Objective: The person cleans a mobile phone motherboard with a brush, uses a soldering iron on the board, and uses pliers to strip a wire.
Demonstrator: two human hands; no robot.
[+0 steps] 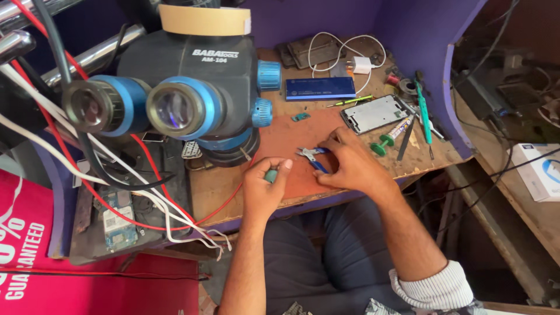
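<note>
Phone repair workshop: stereo microscope (186,87) over cluttered wooden worktop (291,137), opened phone frame (375,113), bare circuit board (118,224), screwdrivers (424,114), charger with cable (360,64), loose red and white wires (146,198).

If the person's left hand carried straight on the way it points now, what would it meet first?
Probably the microscope base: the left hand, gripping a small green-handled tool, points up the bench towards it, with bare wood between, though depth is unclear.

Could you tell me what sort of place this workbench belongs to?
Most likely a small phone repair bench: a stereo microscope stands over the wooden table, an opened phone frame lies among hand tools, and the right hand holds blue-handled cutters.
</note>
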